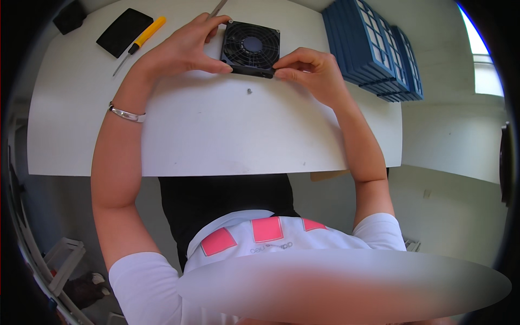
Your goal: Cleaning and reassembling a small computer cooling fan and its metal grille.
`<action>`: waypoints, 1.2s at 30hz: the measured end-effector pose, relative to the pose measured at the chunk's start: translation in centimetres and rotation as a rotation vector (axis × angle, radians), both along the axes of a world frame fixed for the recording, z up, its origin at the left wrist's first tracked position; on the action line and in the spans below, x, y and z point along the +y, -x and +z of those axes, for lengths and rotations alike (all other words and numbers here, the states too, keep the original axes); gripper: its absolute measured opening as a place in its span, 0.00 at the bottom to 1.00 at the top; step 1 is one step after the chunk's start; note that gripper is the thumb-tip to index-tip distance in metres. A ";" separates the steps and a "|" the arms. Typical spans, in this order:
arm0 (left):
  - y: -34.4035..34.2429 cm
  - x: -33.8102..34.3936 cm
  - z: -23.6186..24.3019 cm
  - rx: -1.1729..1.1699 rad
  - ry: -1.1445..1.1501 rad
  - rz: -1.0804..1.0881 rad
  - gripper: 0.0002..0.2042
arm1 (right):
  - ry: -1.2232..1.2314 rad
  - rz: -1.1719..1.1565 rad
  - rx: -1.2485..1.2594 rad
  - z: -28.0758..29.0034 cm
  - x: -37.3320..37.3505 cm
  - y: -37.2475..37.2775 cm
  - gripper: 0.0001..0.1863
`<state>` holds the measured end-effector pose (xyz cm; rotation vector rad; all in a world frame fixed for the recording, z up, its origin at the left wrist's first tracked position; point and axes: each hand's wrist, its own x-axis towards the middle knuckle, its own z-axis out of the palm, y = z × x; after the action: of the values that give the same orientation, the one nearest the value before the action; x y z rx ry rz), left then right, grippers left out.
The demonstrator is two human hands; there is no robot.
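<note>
A square black cooling fan (251,44) with a round grille lies on the white table, its front edge turned slightly. My left hand (187,49) grips its left side, forefinger at the far left corner and thumb at the near left corner. At the near right corner, my right hand (311,70) has thumb and forefinger closed on the frame; anything small between those fingertips is hidden. Small metal bits, apparently screws (249,91), lie on the table just in front of the fan. Screw-like heads show at the fan's far corners.
Left of my left hand lies a screwdriver (146,36) with a yellow and black handle, beside a flat black pad (124,32). Blue stacked crates (363,49) stand at the far right of the white table (244,141). A thin grey strip (218,8) lies behind the fan.
</note>
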<state>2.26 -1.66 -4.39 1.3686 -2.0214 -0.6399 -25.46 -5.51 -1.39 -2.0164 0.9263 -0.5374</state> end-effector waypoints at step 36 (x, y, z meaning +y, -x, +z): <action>0.1 -0.2 -0.5 -0.007 0.003 0.042 0.45 | 0.341 0.041 0.103 1.0 1.1 -0.1 0.07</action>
<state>2.18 -1.89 -4.91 1.4092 -1.9934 -0.6137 -25.37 -4.43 -0.39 -2.3835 0.8980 -0.6064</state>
